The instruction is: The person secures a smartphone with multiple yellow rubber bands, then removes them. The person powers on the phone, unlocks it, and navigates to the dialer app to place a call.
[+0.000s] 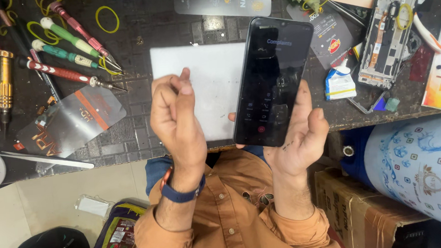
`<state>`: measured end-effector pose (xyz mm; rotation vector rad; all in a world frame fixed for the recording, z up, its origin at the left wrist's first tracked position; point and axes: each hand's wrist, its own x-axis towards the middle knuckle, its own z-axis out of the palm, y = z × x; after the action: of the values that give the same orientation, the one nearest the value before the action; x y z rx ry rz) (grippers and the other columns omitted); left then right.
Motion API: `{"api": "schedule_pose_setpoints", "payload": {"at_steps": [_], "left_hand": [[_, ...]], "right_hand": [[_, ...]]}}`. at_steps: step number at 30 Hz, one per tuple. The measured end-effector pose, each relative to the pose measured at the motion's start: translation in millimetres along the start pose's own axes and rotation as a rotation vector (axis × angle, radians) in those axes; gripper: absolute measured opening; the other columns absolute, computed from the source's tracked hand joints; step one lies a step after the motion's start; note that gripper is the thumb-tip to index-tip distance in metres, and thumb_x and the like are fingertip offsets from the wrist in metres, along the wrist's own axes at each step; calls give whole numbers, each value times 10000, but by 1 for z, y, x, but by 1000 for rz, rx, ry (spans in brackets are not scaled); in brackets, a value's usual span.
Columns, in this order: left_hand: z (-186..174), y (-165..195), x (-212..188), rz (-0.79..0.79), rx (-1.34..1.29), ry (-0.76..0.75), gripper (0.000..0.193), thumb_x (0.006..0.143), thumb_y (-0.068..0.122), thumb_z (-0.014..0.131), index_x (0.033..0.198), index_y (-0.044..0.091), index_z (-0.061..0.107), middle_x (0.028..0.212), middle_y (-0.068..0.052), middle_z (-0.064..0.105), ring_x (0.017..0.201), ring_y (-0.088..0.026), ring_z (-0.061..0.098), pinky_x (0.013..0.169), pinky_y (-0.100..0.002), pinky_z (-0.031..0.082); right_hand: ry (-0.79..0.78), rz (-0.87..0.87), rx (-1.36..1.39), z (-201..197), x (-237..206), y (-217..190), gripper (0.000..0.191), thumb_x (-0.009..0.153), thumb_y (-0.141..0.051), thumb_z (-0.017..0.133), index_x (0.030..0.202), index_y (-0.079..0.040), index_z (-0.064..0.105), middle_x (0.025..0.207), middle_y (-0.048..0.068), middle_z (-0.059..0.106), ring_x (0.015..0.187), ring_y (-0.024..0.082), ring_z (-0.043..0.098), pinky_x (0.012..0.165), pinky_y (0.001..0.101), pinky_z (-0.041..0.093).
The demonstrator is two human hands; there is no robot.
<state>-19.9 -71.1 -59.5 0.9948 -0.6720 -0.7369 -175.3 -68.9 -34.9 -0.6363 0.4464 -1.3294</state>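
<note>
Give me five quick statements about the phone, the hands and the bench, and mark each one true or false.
1. The right hand holds a dark phone with its screen lit. True.
2. The left hand grips a screwdriver. False: it is curled and holds nothing that shows; the screwdrivers lie on the bench.
3. A white sheet lies on the bench behind the phone. True.
4. The left wrist is bare. False: it wears a blue band.
5. An opened phone frame lies at the bench's left end. False: it lies at the right.
</note>
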Motion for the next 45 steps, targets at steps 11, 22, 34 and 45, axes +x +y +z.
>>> {"api": "schedule_pose_setpoints", "payload": {"at_steps": [11, 22, 34, 45], "left_hand": [[-1, 9, -22, -8, 101, -67, 195, 1037, -21, 535, 920, 70, 408, 1170, -57, 490, 1125, -133, 482, 1288, -500, 366], [-1, 41, -39, -42, -142, 2, 220, 1105, -1, 530, 925, 67, 424, 1068, -83, 518, 936, -144, 492, 1036, -414, 459], [8, 85, -51, 112, -251, -151, 413, 1064, 123, 658, 777, 109, 362, 705, -46, 505, 658, -163, 521, 687, -350, 494], [19, 19, 15, -142, 194, -218, 467, 1046, 19, 639, 729, 102, 307, 728, 14, 375, 659, -27, 331, 539, -204, 324]], "right_hand": [[63, 0, -158, -5, 9, -2, 680, 1082, -534, 415, 1539, -33, 364, 1360, 186, 592, 1120, 337, 672, 895, 611, 604], [-30, 54, -11, -14, 13, -4, 618, 1088, -433, 431, 1553, -30, 361, 1335, 218, 598, 1020, 387, 702, 790, 601, 619], [-15, 53, -120, -16, 11, -4, 558, 1038, -328, 490, 1487, -18, 377, 1387, 215, 569, 1168, 363, 655, 933, 635, 594], [-40, 53, -61, -15, 9, -5, 672, 959, -212, 513, 1560, 6, 309, 1464, 238, 531, 1192, 387, 642, 935, 640, 596]]}}
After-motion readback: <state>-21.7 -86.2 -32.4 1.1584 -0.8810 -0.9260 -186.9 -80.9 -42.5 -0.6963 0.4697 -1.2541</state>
